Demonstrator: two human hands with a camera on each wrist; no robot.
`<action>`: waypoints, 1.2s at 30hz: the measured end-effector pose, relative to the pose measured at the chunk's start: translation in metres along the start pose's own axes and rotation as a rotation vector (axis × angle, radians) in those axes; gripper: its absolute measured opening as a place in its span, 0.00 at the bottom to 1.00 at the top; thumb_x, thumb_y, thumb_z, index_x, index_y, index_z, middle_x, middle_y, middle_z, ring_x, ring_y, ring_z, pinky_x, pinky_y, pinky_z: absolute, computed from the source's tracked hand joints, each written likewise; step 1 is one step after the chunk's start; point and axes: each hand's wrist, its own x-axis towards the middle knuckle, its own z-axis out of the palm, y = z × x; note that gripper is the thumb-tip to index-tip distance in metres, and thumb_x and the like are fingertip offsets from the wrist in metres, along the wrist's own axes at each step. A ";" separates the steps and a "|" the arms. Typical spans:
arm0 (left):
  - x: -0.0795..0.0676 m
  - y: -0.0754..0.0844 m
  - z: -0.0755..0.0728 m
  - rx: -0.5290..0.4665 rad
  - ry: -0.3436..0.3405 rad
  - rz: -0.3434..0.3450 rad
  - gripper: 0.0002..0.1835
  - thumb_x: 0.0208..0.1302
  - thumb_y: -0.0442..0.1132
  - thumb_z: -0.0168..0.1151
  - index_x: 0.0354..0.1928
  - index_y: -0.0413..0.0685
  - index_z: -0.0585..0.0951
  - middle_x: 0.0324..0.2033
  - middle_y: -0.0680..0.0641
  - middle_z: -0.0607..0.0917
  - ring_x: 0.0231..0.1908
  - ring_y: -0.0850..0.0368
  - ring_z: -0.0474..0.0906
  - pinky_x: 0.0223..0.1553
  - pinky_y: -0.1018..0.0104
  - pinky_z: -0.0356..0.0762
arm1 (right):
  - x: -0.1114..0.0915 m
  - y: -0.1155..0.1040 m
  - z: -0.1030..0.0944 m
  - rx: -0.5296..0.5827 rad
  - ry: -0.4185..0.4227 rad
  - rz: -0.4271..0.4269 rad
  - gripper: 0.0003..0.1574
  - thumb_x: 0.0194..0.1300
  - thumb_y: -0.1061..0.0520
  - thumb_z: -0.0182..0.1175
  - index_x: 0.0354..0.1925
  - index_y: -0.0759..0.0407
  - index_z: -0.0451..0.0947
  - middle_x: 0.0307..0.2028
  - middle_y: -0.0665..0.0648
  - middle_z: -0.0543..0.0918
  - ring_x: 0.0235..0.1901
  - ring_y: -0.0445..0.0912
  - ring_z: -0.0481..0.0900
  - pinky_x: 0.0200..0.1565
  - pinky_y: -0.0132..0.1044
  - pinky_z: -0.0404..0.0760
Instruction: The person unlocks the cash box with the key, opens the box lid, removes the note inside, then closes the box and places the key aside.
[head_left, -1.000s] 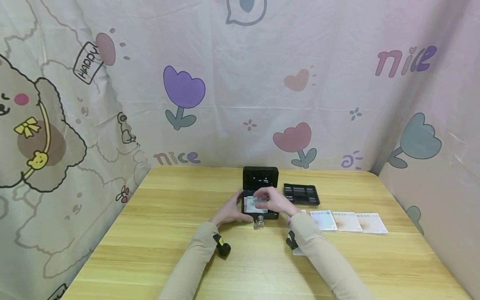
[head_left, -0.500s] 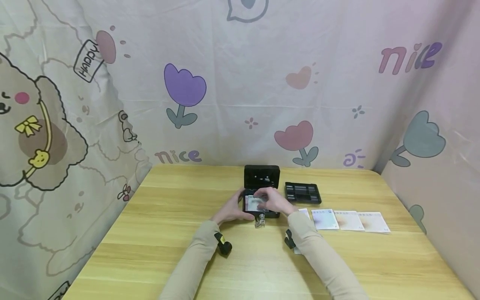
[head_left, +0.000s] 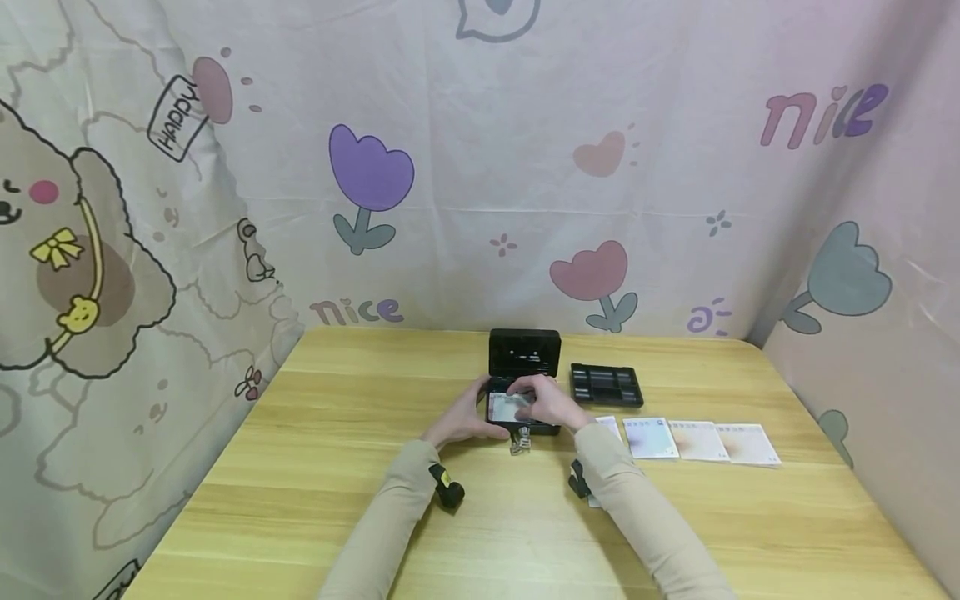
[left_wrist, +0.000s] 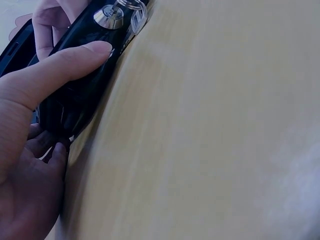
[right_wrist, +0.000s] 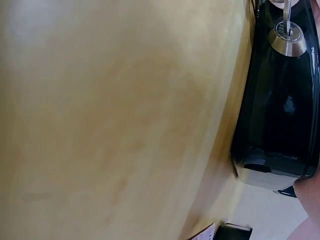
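A small black cash box point(head_left: 546, 430) stands at the back middle of the table with its lid point(head_left: 523, 350) raised. My left hand point(head_left: 459, 418) grips its left side; in the left wrist view the thumb point(left_wrist: 75, 65) lies along the front face and the fingers wrap the end. A pale banknote point(head_left: 501, 407) lies in the box opening. My right hand point(head_left: 552, 402) reaches in from the right, curled fingers and thumb pinching the note, partly hiding it. A key sits in the front lock point(right_wrist: 288, 40), with a bunch of keys point(head_left: 521, 442) hanging below.
Right of the box lies a black compartment tray point(head_left: 606, 406). A row of banknotes point(head_left: 699, 442) runs along the table's right side, the nearest partly hidden by the right sleeve point(head_left: 622, 475). A printed curtain point(head_left: 450, 167) hangs behind the table point(head_left: 337, 467).
The pale note has shifted slightly left in the box, covering the pinkish strip seen earlier at its left edge. Both hands stay nearly in place; the head view has tilted slightly.
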 end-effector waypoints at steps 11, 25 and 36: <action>0.002 -0.002 0.001 -0.018 -0.001 0.011 0.62 0.46 0.40 0.82 0.78 0.37 0.52 0.77 0.33 0.59 0.77 0.36 0.56 0.78 0.46 0.58 | 0.000 -0.001 0.001 -0.022 -0.004 0.024 0.23 0.53 0.66 0.74 0.49 0.59 0.84 0.50 0.61 0.87 0.48 0.52 0.83 0.52 0.49 0.85; 0.001 -0.001 0.000 -0.007 -0.008 -0.006 0.62 0.46 0.41 0.82 0.78 0.38 0.51 0.77 0.33 0.58 0.77 0.36 0.56 0.78 0.45 0.59 | -0.001 -0.004 0.002 -0.023 0.009 0.037 0.23 0.54 0.66 0.74 0.49 0.58 0.85 0.51 0.60 0.86 0.50 0.52 0.83 0.55 0.50 0.85; 0.000 0.000 0.000 -0.022 -0.006 0.008 0.61 0.46 0.40 0.82 0.78 0.39 0.53 0.76 0.34 0.60 0.77 0.36 0.56 0.78 0.46 0.58 | -0.001 -0.003 0.001 -0.001 0.013 0.015 0.24 0.55 0.64 0.73 0.51 0.61 0.84 0.48 0.59 0.88 0.39 0.46 0.79 0.42 0.37 0.81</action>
